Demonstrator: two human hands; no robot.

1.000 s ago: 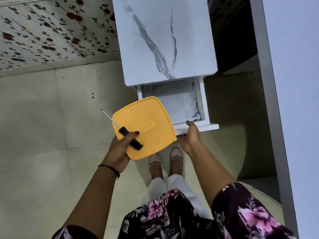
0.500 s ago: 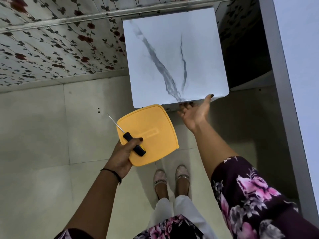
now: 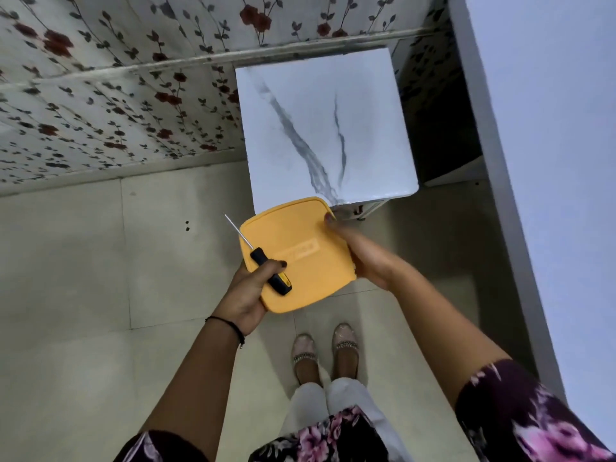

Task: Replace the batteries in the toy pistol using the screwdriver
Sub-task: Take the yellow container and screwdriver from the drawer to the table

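A square yellow plastic box (image 3: 300,255) with its lid on is held at waist height over the floor. My left hand (image 3: 248,290) grips its left edge and pins a screwdriver (image 3: 266,268) against the lid, black and yellow handle under the thumb, thin metal shaft pointing up-left. My right hand (image 3: 366,258) holds the box's right side, one fingertip at the top right corner. The toy pistol and batteries are not in sight.
A small white cabinet with a marble-pattern top (image 3: 323,128) stands just beyond the box, its drawer closed. A floral-papered wall (image 3: 110,95) runs along the left and back. A tall white panel (image 3: 540,161) rises on the right. My feet (image 3: 325,351) stand on pale floor tiles.
My right hand pushed the cabinet drawer closed, left the cabinet and came onto the right side of the yellow box. The left hand kept the box and screwdriver.
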